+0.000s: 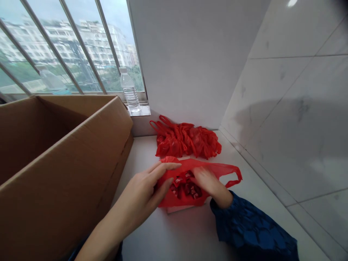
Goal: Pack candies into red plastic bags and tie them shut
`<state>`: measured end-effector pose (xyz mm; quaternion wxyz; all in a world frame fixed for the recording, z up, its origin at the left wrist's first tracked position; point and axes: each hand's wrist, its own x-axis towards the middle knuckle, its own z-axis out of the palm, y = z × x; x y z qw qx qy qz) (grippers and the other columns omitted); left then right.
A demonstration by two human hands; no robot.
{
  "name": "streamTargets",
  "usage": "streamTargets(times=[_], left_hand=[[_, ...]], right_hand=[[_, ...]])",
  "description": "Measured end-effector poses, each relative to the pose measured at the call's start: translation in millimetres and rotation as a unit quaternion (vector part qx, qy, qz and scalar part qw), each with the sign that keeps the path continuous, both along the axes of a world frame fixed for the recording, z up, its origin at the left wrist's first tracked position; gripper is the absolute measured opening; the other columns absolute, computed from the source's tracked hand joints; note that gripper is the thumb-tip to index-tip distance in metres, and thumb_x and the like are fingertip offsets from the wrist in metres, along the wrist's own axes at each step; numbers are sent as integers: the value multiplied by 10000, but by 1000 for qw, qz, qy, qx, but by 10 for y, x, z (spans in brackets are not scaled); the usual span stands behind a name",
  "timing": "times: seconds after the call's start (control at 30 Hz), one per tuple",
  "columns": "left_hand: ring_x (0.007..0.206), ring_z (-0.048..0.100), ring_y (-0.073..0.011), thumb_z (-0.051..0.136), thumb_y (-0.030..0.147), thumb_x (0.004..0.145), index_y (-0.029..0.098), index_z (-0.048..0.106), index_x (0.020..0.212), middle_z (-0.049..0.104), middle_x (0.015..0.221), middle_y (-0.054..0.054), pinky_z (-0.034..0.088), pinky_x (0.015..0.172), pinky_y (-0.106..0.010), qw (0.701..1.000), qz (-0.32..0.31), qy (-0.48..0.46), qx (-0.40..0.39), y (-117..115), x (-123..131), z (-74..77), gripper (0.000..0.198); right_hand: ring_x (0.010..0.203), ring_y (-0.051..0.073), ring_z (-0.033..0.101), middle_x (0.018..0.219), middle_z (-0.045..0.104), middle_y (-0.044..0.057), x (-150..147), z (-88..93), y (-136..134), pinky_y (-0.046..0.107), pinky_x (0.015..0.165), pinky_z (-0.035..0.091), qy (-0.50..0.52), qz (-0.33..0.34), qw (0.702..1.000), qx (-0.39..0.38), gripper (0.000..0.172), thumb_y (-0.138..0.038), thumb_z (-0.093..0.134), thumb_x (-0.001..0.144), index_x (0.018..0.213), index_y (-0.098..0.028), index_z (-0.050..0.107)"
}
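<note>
A red plastic bag (187, 201) lies spread on the white surface with its mouth toward me. Inside it show several small dark-red wrapped packets (193, 190) with pale print. My left hand (152, 185) holds the left side of the bag's mouth, its thumb and forefinger along the rim. My right hand (205, 179) reaches into the mouth from the right; its fingers are blurred and partly hidden, so I cannot make out whether they grip a packet. One handle loop of the bag sticks out to the right. A flat pale piece (182, 209) shows beneath the bag.
Behind the bag, a heap of crumpled red plastic bags (187, 139) lies against the wall. A large open cardboard box (81, 152) stands at the left. A clear plastic bottle (129, 90) is on the sill by the barred window. Marble-look tiles (293, 119) rise at the right.
</note>
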<state>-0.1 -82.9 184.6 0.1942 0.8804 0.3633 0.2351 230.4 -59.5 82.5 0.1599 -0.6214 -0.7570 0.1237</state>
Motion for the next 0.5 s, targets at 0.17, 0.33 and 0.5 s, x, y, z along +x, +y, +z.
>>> streamTargets(times=[0.17,0.33,0.5], left_hand=[[755,670,-134,389,205,1005,295,679,1119,669,1130,-4,461,644,-227,994,44,90,38,104,5,-87,324],[790,685,-176,426,422,1024,264,645,1167,667,1151,-34,457,666,-266,990,47,122,44,150,35,-138,305],[749,656,-161,566,494,959,280,655,1116,686,1067,-14,419,636,-246,992,20,127,19,194,30,-160,280]], right_hand=[[904,243,672,958,725,75,-51,368,-227,312,760,459,14,38,999,6,160,-226,660,875,1028,-180,667],[857,175,640,958,704,1,-92,678,-450,278,730,431,124,103,986,41,138,-197,694,875,985,-218,613],[900,168,639,1007,703,-6,-75,680,-452,284,773,446,195,117,972,54,196,-146,710,860,1005,-228,607]])
